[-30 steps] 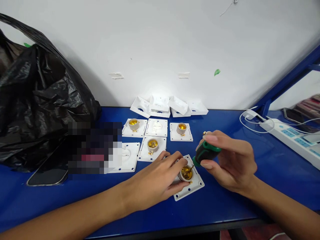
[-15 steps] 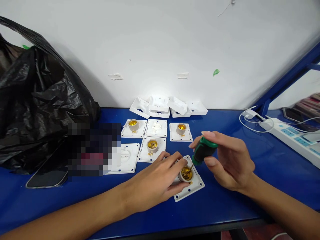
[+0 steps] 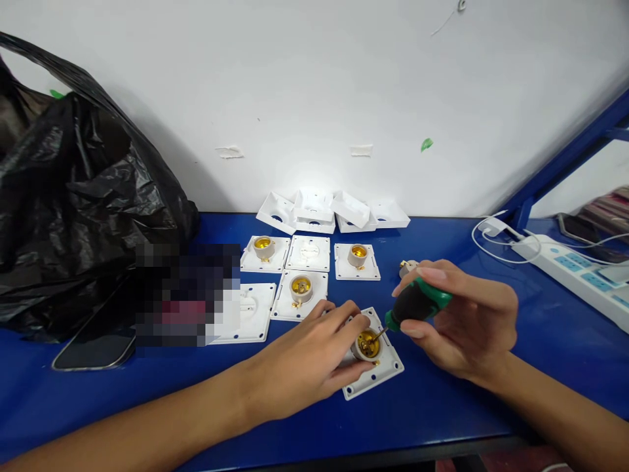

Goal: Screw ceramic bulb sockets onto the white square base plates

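My left hand [image 3: 307,357] wraps its fingers round the beige socket of a white square lamp holder [image 3: 378,375] lying on the blue table [image 3: 442,406]. The socket's brass inside [image 3: 367,343] faces up. My right hand [image 3: 466,321] grips a stubby screwdriver with a black and green handle [image 3: 415,303]. Its thin shaft slants down to the left and its tip sits inside the brass socket.
Several more white lamp holders [image 3: 301,288] and plates lie behind, with empty white covers [image 3: 314,208] by the wall. A black plastic bag [image 3: 73,196] fills the left. A phone [image 3: 93,341] lies near it. A white power strip [image 3: 574,269] with cables sits at right. A small brass part [image 3: 407,266] lies behind my right hand.
My right hand has turned on the screwdriver handle, fingers loosening then closing again, and shifted slightly right. The left hand and lamp holder stayed put.
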Motion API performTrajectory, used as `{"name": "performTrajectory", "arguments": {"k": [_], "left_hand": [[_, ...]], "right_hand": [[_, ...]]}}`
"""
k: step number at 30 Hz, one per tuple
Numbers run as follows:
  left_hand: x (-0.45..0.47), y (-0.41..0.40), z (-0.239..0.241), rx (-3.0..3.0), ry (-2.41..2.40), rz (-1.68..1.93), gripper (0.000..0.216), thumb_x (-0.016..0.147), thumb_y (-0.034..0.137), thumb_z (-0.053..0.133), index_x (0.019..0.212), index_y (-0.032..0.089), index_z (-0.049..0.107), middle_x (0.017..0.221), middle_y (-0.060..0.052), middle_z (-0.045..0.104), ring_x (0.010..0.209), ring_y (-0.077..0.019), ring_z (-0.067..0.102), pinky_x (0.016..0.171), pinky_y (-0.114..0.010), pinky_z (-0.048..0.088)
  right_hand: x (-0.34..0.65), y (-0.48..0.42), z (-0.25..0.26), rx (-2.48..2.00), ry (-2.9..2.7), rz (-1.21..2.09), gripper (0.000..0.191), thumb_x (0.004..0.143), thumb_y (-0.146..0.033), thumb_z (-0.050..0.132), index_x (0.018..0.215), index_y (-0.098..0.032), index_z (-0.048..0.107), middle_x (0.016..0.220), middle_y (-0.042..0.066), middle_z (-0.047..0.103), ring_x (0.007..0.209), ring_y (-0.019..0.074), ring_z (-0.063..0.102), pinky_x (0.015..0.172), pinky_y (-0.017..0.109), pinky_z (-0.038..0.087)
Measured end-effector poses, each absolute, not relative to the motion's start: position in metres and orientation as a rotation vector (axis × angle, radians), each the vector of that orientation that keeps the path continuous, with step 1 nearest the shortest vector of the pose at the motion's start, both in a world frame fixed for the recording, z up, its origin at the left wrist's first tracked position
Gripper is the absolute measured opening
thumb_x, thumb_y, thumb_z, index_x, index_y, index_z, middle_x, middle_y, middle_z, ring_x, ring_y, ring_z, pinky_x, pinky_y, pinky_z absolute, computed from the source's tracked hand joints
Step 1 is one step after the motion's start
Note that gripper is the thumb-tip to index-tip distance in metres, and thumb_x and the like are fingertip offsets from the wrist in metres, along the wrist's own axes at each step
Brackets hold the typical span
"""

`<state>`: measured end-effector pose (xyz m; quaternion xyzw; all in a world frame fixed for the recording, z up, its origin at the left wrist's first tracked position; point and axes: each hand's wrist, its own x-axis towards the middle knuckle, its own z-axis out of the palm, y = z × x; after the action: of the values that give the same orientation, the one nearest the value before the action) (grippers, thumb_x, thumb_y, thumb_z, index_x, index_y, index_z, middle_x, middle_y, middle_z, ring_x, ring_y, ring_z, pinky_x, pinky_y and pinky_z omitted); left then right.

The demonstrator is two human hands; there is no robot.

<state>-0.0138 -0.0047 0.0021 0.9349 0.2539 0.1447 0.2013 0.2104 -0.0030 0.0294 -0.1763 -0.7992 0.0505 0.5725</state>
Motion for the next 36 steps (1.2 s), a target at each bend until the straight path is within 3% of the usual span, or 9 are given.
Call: {"name": "performTrajectory", "arguments": {"k": [7,16,25,33,36], "left_hand": [[-0.014,-0.004,0.001,2.605,0.705,0.418,0.026,0.103,0.034,0.067,0.121,0.019,0.055,0.122,-0.009,0.061,0.104,-0.0282,0.057,0.091,-0.044,0.056],[-0.014,-0.004,-0.001,2.627,0.697,0.440,0.032,0.103,0.035,0.067,0.126,0.018,0.054,0.121,-0.010,0.061,0.104,-0.0283,0.057,0.092,-0.044,0.055],[-0.014,-0.004,0.002,2.627,0.706,0.428,0.029,0.103,0.034,0.067,0.124,0.018,0.055,0.121,-0.010,0.061,0.105,-0.0286,0.058,0.090,-0.043,0.056],[-0.014,-0.005,0.002,2.632,0.714,0.426,0.029,0.103,0.036,0.066,0.124,0.019,0.055,0.121,-0.009,0.062,0.103,-0.0280,0.059,0.093,-0.044,0.055],[-0.014,-0.004,0.003,2.631,0.722,0.409,0.029,0.104,0.035,0.065,0.125,0.019,0.054,0.122,-0.009,0.062,0.103,-0.0280,0.060,0.095,-0.046,0.055]], "right_hand": [[0.209,-0.006,0.035,-0.447,-1.930,0.136,0.058,0.094,-0.020,0.072,0.149,-0.026,0.054,0.084,0.003,0.071,0.071,0.0198,0.069,0.053,0.034,0.056],[0.210,-0.001,0.027,-0.408,-1.858,0.044,0.059,0.090,-0.017,0.076,0.146,-0.020,0.057,0.082,0.004,0.073,0.067,0.0203,0.067,0.049,0.036,0.055],[0.216,0.002,0.018,-0.419,-1.838,0.020,0.064,0.087,-0.012,0.077,0.147,-0.018,0.056,0.102,0.009,0.075,0.074,0.0193,0.070,0.057,0.037,0.060],[0.207,-0.004,0.031,-0.409,-1.918,0.079,0.059,0.094,-0.018,0.073,0.149,-0.019,0.054,0.083,0.004,0.071,0.072,0.0193,0.067,0.052,0.034,0.056],[0.206,-0.014,0.039,-0.474,-2.016,0.092,0.059,0.099,-0.023,0.068,0.155,-0.024,0.048,0.089,0.005,0.069,0.076,0.0187,0.068,0.056,0.033,0.058]]}}
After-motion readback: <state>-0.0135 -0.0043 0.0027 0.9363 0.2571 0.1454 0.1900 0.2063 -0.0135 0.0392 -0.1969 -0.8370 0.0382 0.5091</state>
